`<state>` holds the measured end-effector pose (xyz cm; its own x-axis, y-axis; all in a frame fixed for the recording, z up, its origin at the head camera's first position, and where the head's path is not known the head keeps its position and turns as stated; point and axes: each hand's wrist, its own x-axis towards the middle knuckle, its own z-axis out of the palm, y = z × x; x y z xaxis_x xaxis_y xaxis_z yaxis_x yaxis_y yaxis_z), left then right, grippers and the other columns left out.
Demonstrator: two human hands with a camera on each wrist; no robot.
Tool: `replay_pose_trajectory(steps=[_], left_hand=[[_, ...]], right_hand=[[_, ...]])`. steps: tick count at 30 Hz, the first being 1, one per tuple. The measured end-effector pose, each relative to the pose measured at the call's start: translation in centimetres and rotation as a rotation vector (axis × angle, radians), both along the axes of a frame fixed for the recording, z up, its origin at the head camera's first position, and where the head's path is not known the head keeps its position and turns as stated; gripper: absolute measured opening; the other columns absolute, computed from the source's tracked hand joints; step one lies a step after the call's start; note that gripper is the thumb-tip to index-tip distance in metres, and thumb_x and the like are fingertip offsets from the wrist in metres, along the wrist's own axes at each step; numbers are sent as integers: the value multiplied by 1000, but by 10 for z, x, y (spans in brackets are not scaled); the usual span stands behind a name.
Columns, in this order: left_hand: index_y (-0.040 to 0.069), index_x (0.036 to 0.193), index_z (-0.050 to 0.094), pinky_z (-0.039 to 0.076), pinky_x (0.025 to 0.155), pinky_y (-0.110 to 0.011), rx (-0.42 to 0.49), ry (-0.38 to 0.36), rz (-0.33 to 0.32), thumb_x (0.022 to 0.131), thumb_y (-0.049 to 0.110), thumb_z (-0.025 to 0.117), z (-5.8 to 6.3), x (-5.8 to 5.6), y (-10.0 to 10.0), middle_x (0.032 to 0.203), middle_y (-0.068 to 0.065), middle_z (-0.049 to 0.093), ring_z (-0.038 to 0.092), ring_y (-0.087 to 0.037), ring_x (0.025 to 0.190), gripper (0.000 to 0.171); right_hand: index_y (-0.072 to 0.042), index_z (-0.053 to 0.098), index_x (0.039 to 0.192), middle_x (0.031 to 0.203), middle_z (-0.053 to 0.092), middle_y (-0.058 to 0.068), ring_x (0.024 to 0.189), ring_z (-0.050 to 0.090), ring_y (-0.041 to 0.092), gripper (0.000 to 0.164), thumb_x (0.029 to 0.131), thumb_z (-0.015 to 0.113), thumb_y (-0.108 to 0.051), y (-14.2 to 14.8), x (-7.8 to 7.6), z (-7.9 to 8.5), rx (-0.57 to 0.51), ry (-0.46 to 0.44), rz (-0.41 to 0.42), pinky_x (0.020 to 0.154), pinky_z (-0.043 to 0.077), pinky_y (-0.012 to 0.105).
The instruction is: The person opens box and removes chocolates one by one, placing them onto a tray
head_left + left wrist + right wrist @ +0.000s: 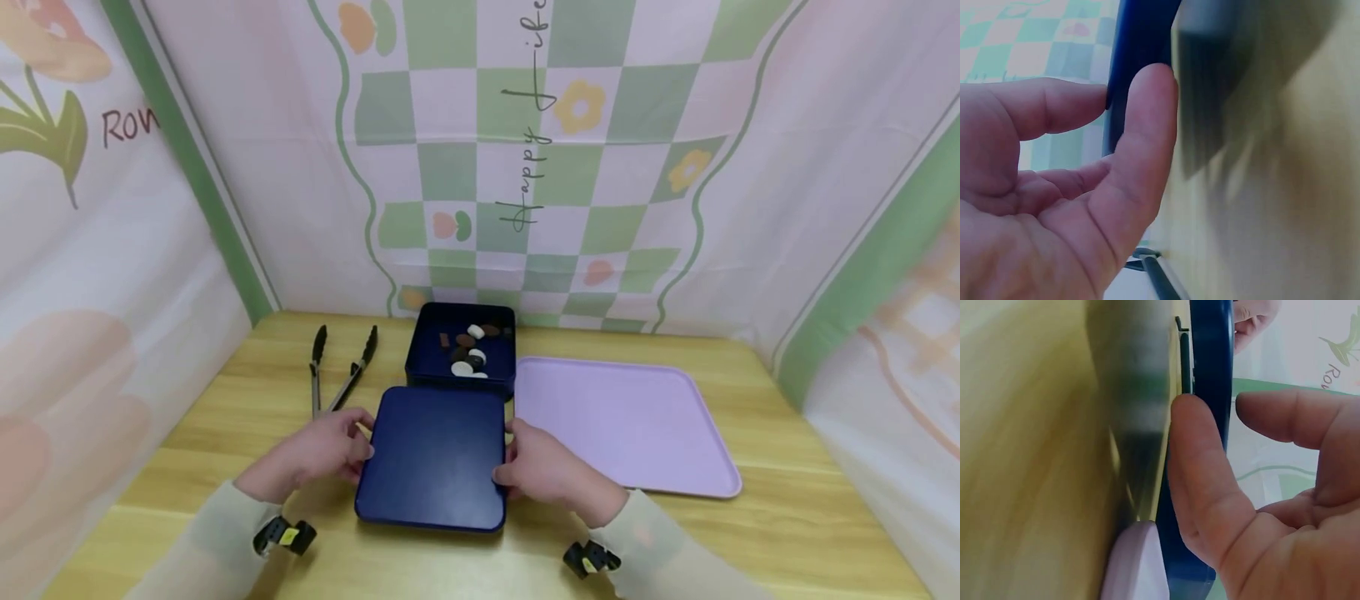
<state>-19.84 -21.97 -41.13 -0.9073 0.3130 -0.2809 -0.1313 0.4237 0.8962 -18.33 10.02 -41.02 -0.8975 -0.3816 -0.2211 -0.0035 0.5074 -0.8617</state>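
Observation:
A square dark-blue lid (433, 458) is held level between my two hands, just in front of a matching box. My left hand (330, 450) grips its left edge, thumb at the top and fingers at the side and underneath. On the opposite edge, my right hand (551, 471) pinches the lid the same way. Both wrist views show the lid's rim (1210, 356) raised over the tabletop, with a shadow below. Behind it, the open dark-blue box (429, 354) contains several white, brown and black pieces (463, 367). The lid overlaps the box's front in the head view.
Metal tongs (347, 385) with black tips lie spread at the left, close to my left hand. A lilac tray (622, 425) rests on the wooden table (795, 500) to the right, beside my right hand. A patterned curtain (622, 192) hangs behind the table.

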Motion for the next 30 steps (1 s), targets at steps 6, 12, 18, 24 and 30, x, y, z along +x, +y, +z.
replay_pose_trajectory(steps=[6, 12, 18, 24, 30], left_hand=[[-6, 120, 53, 58, 60, -41, -58, -10, -1, 84, -4, 59, -7, 7, 5, 87, -16, 57, 62, -28, 69, 36], [-6, 120, 54, 58, 59, -41, -91, -20, 22, 85, -6, 60, -13, 11, 9, 83, -16, 57, 63, -28, 68, 36], [-4, 122, 56, 58, 59, -39, -157, -29, 46, 86, -6, 61, -16, 14, 12, 82, -14, 58, 63, -26, 68, 36], [-2, 122, 57, 58, 58, -39, -190, -22, 45, 88, -6, 62, -18, 15, 12, 83, -13, 58, 63, -25, 68, 34], [-4, 124, 57, 57, 59, -39, -211, -23, 45, 89, -6, 60, -16, 16, 15, 82, -13, 58, 63, -25, 68, 35]], right_hand=[[10, 49, 123, 74, 57, 9, 58, 60, 22, 50, 82, 74, -6, 1, 5, -4, 136, 58, 66, 55, 51, 35], [13, 47, 126, 79, 61, 7, 60, 61, 21, 59, 80, 76, -9, 2, 6, -7, 181, 45, 114, 57, 51, 35], [16, 41, 134, 90, 62, 10, 61, 62, 21, 69, 79, 75, -10, 0, 9, -6, 192, 24, 123, 58, 52, 36], [15, 44, 130, 87, 62, 8, 70, 62, 21, 66, 79, 73, -13, -3, 13, -5, 255, 87, 151, 69, 52, 39], [23, 36, 138, 122, 60, 29, 113, 58, 36, 83, 80, 74, -24, -6, 16, -6, 411, 178, 165, 96, 46, 50]])
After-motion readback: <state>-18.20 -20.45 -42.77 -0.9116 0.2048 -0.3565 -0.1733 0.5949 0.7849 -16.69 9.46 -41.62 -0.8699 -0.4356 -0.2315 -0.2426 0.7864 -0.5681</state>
